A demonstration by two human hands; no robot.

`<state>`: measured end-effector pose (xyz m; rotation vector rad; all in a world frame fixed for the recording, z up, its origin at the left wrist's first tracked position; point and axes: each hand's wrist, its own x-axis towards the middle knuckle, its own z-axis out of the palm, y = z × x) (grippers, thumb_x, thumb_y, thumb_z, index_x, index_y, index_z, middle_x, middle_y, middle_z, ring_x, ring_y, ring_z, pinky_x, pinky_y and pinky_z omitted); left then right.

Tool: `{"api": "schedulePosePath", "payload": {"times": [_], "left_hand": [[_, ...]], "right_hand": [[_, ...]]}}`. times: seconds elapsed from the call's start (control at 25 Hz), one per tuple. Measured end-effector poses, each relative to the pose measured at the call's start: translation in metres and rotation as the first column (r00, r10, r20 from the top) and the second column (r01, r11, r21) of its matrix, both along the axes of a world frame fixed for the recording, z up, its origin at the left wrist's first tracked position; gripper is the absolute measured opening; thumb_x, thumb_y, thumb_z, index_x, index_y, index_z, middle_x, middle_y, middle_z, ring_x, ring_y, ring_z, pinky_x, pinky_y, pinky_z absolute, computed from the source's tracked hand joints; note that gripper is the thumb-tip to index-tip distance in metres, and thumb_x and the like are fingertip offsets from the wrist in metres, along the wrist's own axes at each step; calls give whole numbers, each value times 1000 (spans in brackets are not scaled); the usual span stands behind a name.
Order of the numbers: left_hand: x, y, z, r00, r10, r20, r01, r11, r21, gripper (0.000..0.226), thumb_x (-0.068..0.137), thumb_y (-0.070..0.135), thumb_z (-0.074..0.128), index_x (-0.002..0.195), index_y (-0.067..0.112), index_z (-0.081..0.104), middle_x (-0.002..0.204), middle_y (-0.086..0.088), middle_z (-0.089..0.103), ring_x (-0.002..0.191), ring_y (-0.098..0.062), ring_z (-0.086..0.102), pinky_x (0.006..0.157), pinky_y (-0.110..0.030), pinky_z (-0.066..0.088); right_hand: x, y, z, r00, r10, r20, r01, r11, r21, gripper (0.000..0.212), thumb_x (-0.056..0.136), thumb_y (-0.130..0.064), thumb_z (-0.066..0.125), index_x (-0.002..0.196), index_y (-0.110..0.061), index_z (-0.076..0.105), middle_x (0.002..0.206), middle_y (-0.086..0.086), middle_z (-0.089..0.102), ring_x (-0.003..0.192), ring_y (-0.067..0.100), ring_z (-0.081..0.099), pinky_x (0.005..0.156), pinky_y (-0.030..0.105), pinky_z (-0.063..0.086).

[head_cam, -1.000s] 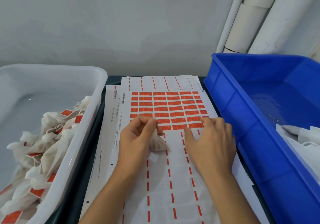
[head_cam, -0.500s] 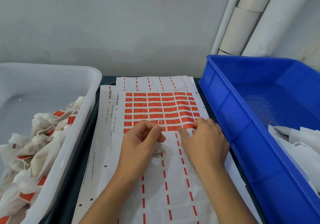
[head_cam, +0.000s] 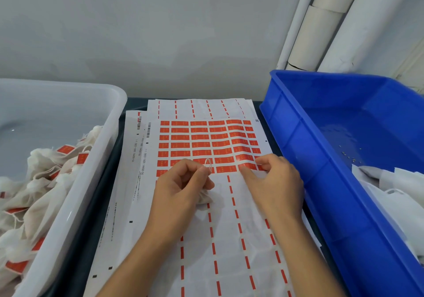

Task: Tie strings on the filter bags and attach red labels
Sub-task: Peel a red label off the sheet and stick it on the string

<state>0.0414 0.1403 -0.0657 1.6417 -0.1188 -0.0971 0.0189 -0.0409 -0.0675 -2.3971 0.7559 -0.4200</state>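
From the head camera, the left hand (head_cam: pixel 181 191) is curled round a small white filter bag (head_cam: pixel 204 199), whose crumpled body shows just under the thumb side of the fist; its thumb and forefinger are pressed together on a thin white string (head_cam: pixel 208 163) that rises in a small loop above the fingertips; the right hand (head_cam: pixel 274 182) lies just to the right of it, fingers bent down onto the sheet of red labels (head_cam: pixel 206 145), its fingertips pinching at a red label (head_cam: pixel 247 166) in the bottom row so that the paper lifts and wrinkles there; whether the label is already free of the backing I cannot tell; beyond both hands the sheet carries rows of red labels, each with small yellowish print too fine to read, while under the wrists only red dashes remain on the bare white backing; left of the left hand the margins of the stacked sheets show barcodes and a printed code reading about "1-1 0802-1600 14458-56"; further left of that hand stands a white bin (head_cam: pixel 110 150) heaped with tied bags (head_cam: pixel 39 182) bearing red labels; right of the right hand a blue crate (head_cam: pixel 298 140) holds loose white bags (head_cam: pixel 394 182) at its near end; white pipes (head_cam: pixel 330 21) rise behind the crate.
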Motion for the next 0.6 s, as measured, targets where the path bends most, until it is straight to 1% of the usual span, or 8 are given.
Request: {"api": "schedulePosePath", "payload": {"times": [0.2,0.4,0.48,0.6], "left_hand": [[0,-1,-1,1000,5,2,-5,1000,-5,17,100,31,63,90,21,74,78,9,75,80,-8,73,61,-6,51],[0,0,-1,1000,6,8,-6,1000,-10,18,99,31,63,89,21,73,78,9,75,80,-8,72,61,-6,51],[0,0,-1,1000,4,11,-4,1000,-7,18,100,30,63,89,21,73,78,9,75,80,-8,72,62,-6,51],[0,-1,-2,1000,1,15,-1,1000,-5,17,100,30,63,89,22,74,78,9,75,81,-9,73,63,-6,51]], "right_hand": [[-1,-2,-2,997,-27,77,15,989,145,39,81,-57,78,109,-38,59,115,-11,71,96,12,70,83,40,62],[-1,-3,-2,994,-28,105,9,983,182,31,84,-51,78,105,-36,61,110,-11,72,93,12,71,83,41,62],[0,-4,-3,992,-37,117,15,983,184,28,86,-50,77,104,-34,63,107,-11,73,89,11,71,79,38,62],[1,-5,-4,992,-37,123,14,983,182,23,87,-49,76,100,-35,64,103,-12,72,85,10,70,74,30,57]]}}
